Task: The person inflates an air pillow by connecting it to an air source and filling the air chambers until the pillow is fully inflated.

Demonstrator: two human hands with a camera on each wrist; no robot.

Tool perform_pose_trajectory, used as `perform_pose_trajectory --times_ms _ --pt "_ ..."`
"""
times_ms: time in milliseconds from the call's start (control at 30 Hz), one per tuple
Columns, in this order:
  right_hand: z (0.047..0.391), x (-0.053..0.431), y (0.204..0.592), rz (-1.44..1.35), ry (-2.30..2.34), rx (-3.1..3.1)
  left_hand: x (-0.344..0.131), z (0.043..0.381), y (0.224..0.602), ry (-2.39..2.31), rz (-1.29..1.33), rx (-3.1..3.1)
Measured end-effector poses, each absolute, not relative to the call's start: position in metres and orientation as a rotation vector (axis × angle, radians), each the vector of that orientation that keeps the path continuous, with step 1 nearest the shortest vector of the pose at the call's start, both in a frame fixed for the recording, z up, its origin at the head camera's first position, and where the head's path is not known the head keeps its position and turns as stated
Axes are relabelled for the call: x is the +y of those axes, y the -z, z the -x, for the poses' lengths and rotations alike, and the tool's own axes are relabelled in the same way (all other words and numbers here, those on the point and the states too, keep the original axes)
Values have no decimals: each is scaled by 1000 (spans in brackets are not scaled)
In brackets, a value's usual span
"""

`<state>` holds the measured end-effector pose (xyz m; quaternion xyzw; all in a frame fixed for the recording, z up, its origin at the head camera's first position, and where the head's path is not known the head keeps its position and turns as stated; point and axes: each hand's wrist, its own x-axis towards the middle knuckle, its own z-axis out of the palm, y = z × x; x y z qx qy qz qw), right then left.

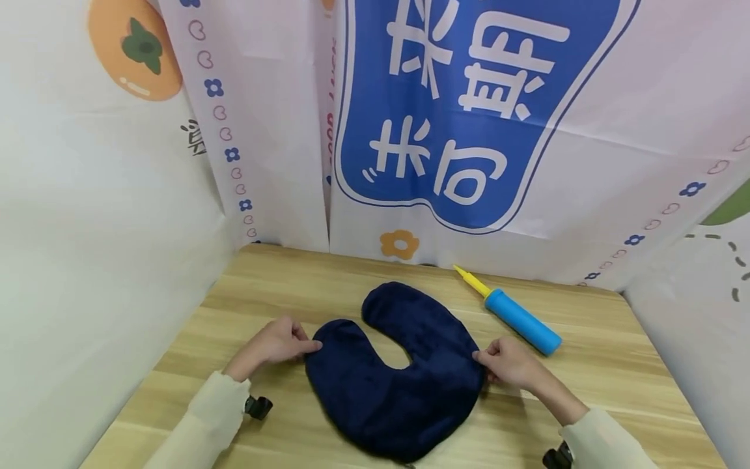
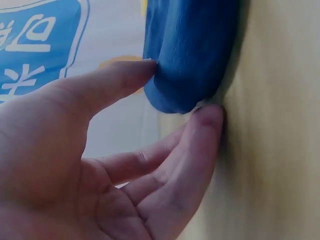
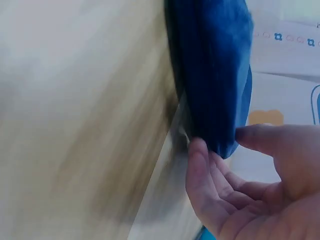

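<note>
A navy U-shaped neck pillow (image 1: 404, 397) lies on the wooden table, its opening toward the upper left in the head view. My left hand (image 1: 285, 341) pinches the edge of its left arm, thumb on top and fingers beneath. On the opposite side my right hand (image 1: 511, 363) pinches the right outer edge in the same way. In the left wrist view the thumb presses the plush side of the pillow (image 2: 192, 55) and fingertips sit under its edge. The right wrist view shows the pillow (image 3: 215, 75) between thumb and fingers.
A blue hand pump (image 1: 521, 320) with a yellow nozzle lies on the table (image 1: 609, 378) behind the right hand. A printed cloth (image 1: 281, 130) hangs along the table's back edge, and white walls (image 1: 99, 260) stand on both sides.
</note>
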<state>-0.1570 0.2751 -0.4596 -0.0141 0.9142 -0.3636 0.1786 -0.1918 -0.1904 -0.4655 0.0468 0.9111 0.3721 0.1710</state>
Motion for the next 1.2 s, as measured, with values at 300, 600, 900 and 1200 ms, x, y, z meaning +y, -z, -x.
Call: perform_pose_trajectory --times_ms 300,600,900,1200 --pt "191 266 471 103 972 2672 -181 193 480 -1246 -134 2478" --pt "214 248 477 -11 979 2727 -196 213 480 -1394 27 2456" --pt "234 235 470 -64 1035 2761 -210 250 474 -1431 134 2498" --pt "235 224 463 -38 920 2820 -216 253 464 -1106 5 2796"
